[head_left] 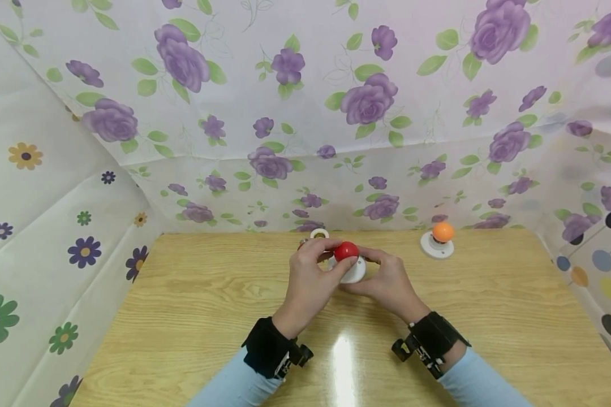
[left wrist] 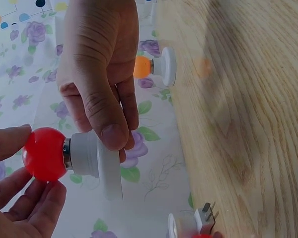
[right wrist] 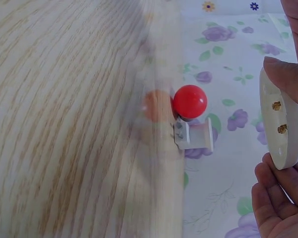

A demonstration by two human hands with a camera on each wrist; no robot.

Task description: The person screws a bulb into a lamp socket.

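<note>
Red bulb (head_left: 346,250) in L hand (head_left: 308,278), atop wht socket (head_left: 356,272) in R hand (head_left: 391,282).

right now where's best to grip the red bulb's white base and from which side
Likely by the rim of the white base, from the person's right: its disc stands out wider than the socket, and the left hand holds the red bulb. The right hand grips that rim.
</note>
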